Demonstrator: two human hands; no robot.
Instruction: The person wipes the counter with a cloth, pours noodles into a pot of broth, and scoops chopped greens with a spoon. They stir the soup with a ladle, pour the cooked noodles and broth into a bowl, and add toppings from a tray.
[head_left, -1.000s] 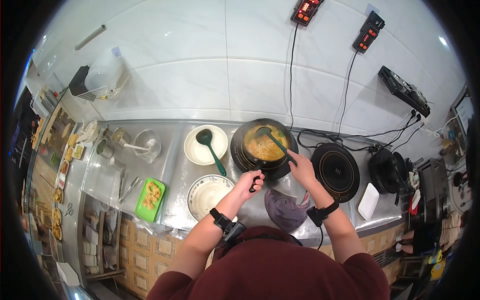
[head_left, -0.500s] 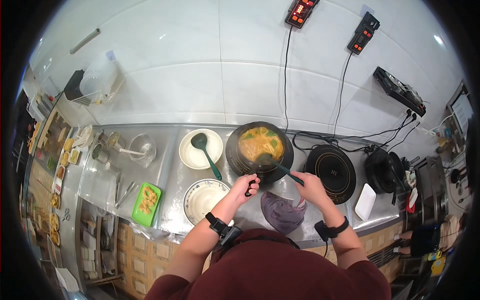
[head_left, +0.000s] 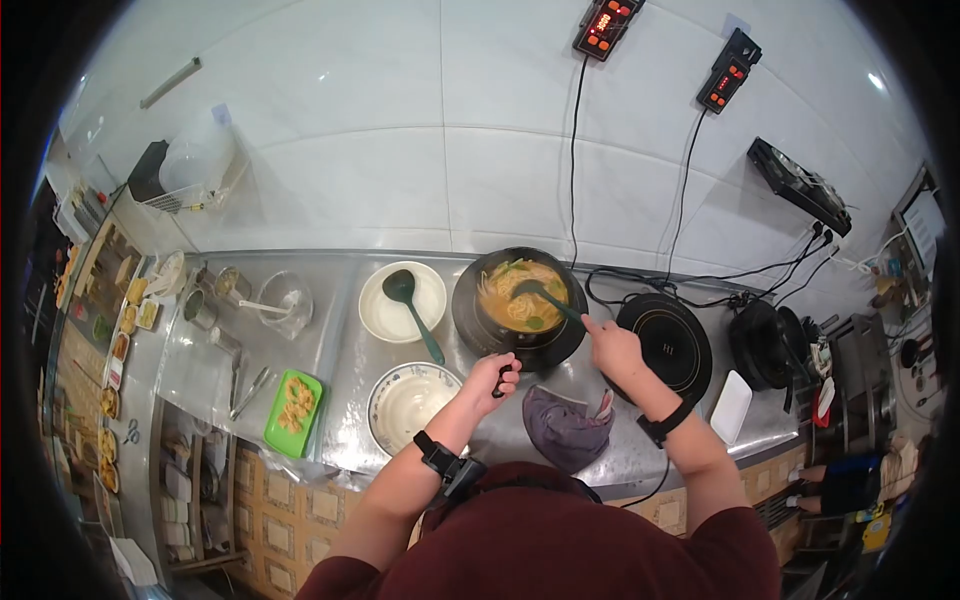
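Observation:
My left hand [head_left: 492, 381] is closed around the black handle of a pan [head_left: 486, 318] on the left round cooktop. Orange broth with noodles [head_left: 520, 292] and green leaves fills the pan. In my right hand [head_left: 612, 347] is the handle of a dark green ladle [head_left: 553, 301], its head dipped in the noodles. Left of the pan, a second green ladle [head_left: 399, 287] rests in a white bowl [head_left: 372, 321]. Nearer me stands a bowl with a blue-patterned rim [head_left: 376, 402]. A purple-grey cloth [head_left: 566, 430] lies crumpled on the counter between my forearms.
A second black cooktop [head_left: 668, 347] is on the right, with a white tray [head_left: 733, 407] and dark pans [head_left: 760, 340] beyond. A green tray [head_left: 294, 414] of food, tongs [head_left: 249, 392] and a clear bowl [head_left: 287, 303] stand left. Cables [head_left: 690, 277] run along the wall.
My right hand has moved up and slightly right, taking the ladle's head farther into the pan. The noodles have shifted. My left hand stays on the handle.

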